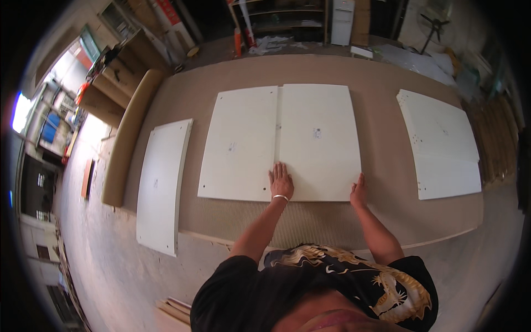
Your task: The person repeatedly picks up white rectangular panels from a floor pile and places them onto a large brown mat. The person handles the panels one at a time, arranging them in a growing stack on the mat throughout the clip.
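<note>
Two white panels lie side by side on a cardboard-covered table, the left one [238, 141] and the right one [319, 112], each with a small label. My left hand [282, 181] rests flat, fingers spread, over the seam between them near the front edge. At the right panel's front right corner is my right hand [359, 191], its fingers along the side edge; whether it grips the panel cannot be told. Corrugated cardboard [282, 222] shows ribbed in front of the panels.
White panels [161, 186] overhang the table's front left edge. More white panels [444, 145] with holes lie at the right. A rolled brown sheet [132, 137] lines the left side. Behind the table stand shelves [282, 20] and a fan [433, 31].
</note>
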Available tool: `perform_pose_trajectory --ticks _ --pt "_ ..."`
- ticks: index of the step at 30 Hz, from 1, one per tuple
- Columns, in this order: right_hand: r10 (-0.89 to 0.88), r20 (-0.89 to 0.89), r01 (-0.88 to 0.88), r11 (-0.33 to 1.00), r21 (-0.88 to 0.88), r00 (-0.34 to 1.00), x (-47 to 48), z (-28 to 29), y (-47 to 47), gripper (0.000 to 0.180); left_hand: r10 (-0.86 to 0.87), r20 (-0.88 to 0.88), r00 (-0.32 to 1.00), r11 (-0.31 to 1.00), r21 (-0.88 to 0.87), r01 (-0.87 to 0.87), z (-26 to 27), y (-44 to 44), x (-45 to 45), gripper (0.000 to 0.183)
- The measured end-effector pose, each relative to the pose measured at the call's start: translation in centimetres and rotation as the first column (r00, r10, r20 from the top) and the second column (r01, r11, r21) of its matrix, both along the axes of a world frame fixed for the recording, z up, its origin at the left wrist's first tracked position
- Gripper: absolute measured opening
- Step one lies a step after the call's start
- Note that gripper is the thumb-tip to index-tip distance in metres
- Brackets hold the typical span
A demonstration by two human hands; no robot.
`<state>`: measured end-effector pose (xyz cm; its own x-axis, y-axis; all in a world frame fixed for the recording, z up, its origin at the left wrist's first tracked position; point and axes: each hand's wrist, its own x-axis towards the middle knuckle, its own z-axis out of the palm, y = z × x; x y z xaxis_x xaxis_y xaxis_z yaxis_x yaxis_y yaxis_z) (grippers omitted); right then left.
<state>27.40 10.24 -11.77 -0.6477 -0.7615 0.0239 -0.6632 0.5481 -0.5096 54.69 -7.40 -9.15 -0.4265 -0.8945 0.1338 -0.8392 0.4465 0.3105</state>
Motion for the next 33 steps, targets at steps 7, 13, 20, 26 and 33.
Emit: perform_pose_trajectory --ticks 7,13,20,26,33 --pt "-0.002 0.0 0.002 1.0 -0.001 1.0 -0.8 -1.3 0.3 0.06 0.285 -0.023 0.958 0.958 -0.037 -0.286 0.2 -5.4 11.3 0.062" --pt "-0.076 0.13 0.079 0.997 -0.018 0.989 -2.4 -3.2 0.2 0.062 0.766 0.09 0.637 0.64 -0.002 -0.769 0.0 -12.7 28.7 0.051" --pt "-0.22 -0.038 0.223 0.971 0.083 0.975 -1.3 -1.5 -2.2 0.054 0.732 0.003 0.681 0.679 -0.083 -0.73 -0.7 -14.6 30.0 0.038" --pt "-0.246 -0.357 0.376 0.854 0.361 0.901 2.1 0.9 -2.8 0.05 0.732 0.004 0.681 0.678 -0.1 -0.728 -1.2 -15.0 30.1 0.037" --pt "-0.257 -0.41 0.389 0.878 0.279 0.875 1.9 0.0 -2.5 0.049 0.657 -0.025 0.753 0.748 -0.106 -0.656 -1.5 -14.8 30.6 0.034"
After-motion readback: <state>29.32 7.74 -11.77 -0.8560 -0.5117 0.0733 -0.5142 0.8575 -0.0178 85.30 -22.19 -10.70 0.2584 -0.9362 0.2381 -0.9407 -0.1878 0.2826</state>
